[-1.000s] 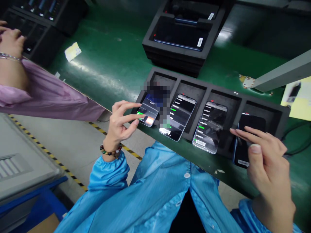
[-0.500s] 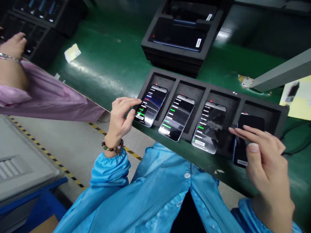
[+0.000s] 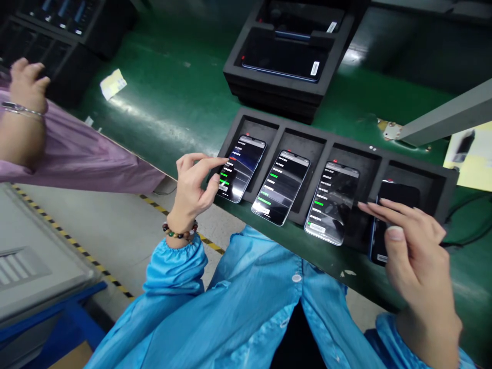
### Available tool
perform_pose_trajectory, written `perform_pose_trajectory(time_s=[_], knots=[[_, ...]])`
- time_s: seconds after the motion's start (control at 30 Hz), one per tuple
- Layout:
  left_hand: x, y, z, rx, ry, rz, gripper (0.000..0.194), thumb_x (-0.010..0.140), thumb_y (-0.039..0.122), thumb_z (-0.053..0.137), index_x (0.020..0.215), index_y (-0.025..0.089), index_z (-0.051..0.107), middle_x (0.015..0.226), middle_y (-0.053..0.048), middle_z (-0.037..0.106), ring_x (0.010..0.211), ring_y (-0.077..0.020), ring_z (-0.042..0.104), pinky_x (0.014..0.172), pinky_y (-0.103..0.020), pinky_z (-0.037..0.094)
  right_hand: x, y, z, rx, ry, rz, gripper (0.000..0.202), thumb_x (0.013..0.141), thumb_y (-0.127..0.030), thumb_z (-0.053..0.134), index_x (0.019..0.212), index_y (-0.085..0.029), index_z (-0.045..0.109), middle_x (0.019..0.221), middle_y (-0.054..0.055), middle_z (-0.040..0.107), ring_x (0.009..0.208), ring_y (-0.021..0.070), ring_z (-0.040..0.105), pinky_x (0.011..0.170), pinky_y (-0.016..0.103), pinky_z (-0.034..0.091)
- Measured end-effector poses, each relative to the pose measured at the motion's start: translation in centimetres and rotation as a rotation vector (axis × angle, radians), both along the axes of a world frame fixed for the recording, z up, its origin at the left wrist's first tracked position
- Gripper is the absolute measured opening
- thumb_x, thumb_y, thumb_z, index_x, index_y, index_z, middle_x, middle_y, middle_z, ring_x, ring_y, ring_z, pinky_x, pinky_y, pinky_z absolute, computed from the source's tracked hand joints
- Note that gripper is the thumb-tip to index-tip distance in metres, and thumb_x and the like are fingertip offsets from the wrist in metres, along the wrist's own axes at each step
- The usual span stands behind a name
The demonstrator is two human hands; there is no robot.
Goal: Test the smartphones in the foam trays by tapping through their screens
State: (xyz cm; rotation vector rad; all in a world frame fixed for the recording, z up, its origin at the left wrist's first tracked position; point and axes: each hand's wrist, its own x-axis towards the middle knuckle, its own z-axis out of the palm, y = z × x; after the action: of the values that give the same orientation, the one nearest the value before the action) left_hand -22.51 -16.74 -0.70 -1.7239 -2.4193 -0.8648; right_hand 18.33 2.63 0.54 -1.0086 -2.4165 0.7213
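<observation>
Several phones lie in a row on a black foam tray (image 3: 330,141). My left hand (image 3: 195,187) is at the left edge of the leftmost phone (image 3: 242,166), index fingertip over its lit screen, thumb apart and nothing held. The second phone (image 3: 281,187) and the third phone (image 3: 332,202) show lit lists with green marks, their lower ends overhanging the tray. Over the rightmost phone (image 3: 400,195), which has a dark screen, is my right hand (image 3: 418,251), fingers stretched left toward the third phone and holding nothing. Its fingers and thumb hide part of that dark phone.
A stack of black trays (image 3: 277,89) with dark phones stands behind. At the right are a grey metal arm (image 3: 446,113), yellow paper (image 3: 474,159) and black cables. Another person's hand (image 3: 28,87) and pink sleeve are at the left, near more dark trays (image 3: 73,56).
My left index finger has moved slightly right over the leftmost phone. My right hand has shifted slightly left. The other person's hand at the left has moved down and right.
</observation>
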Motion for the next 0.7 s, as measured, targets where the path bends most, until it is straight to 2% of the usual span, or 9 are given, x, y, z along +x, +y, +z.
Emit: perform_pose_trajectory(time_s=[0.07,0.13,0.3,0.4,0.5,0.7], knots=[[0.0,0.1,0.1,-0.039,-0.011,-0.056,0.038,0.106,0.04,0.052,0.128,0.026,0.08,0.12,-0.01,0.078,0.122,-0.0329,0.067,0.118,-0.059,0.04,-0.1,0.1,0.0,0.009,0.006,0.006,0.038,0.115,-0.037,0.046,0.14,-0.033,0.074,0.139,0.005,0.079,0.14,0.0317,0.068,0.128,0.062,0.039],[-0.1,0.0,0.1,-0.068,-0.025,-0.08,0.036,0.105,0.041,0.051,0.119,0.028,0.082,0.116,-0.008,0.079,0.118,-0.0316,0.069,0.12,-0.06,0.038,-0.1,0.1,0.0,0.018,0.008,0.011,0.038,0.115,-0.038,0.046,0.139,-0.033,0.074,0.139,0.005,0.079,0.139,0.0317,0.069,0.128,0.062,0.04],[-0.4,-0.8,0.2,0.01,-0.034,-0.079,0.035,0.104,0.043,0.052,0.1,0.03,0.084,0.101,-0.007,0.079,0.102,-0.0298,0.073,0.112,-0.06,0.042,0.1,0.0,0.0,0.02,-0.005,0.013,0.038,0.115,-0.036,0.046,0.141,-0.033,0.073,0.139,0.006,0.079,0.14,0.032,0.068,0.127,0.062,0.041],[-0.3,-0.8,0.1,0.041,-0.036,-0.083,0.034,0.106,0.041,0.052,0.109,0.03,0.084,0.107,-0.008,0.08,0.109,-0.0313,0.073,0.113,-0.06,0.041,0.0,-0.1,0.0,0.012,-0.005,0.013,0.039,0.115,-0.035,0.046,0.142,-0.034,0.073,0.139,0.006,0.079,0.141,0.0322,0.068,0.128,0.062,0.04],[-0.3,-0.8,0.0,-0.006,-0.027,-0.107,0.033,0.107,0.04,0.052,0.117,0.031,0.082,0.112,-0.007,0.081,0.115,-0.0319,0.072,0.117,-0.061,0.039,-0.3,-0.2,0.0,0.006,-0.015,0.027,0.039,0.115,-0.034,0.046,0.143,-0.033,0.072,0.141,0.006,0.078,0.143,0.0316,0.067,0.13,0.062,0.038],[-0.6,-1.6,0.1,0.033,-0.018,-0.119,0.034,0.107,0.043,0.055,0.107,0.031,0.086,0.108,-0.009,0.078,0.105,-0.0301,0.073,0.108,-0.059,0.042,-1.2,-0.5,0.2,-0.027,-0.025,0.065,0.037,0.116,-0.032,0.046,0.145,-0.033,0.069,0.141,0.006,0.077,0.145,0.0298,0.064,0.131,0.059,0.034]])
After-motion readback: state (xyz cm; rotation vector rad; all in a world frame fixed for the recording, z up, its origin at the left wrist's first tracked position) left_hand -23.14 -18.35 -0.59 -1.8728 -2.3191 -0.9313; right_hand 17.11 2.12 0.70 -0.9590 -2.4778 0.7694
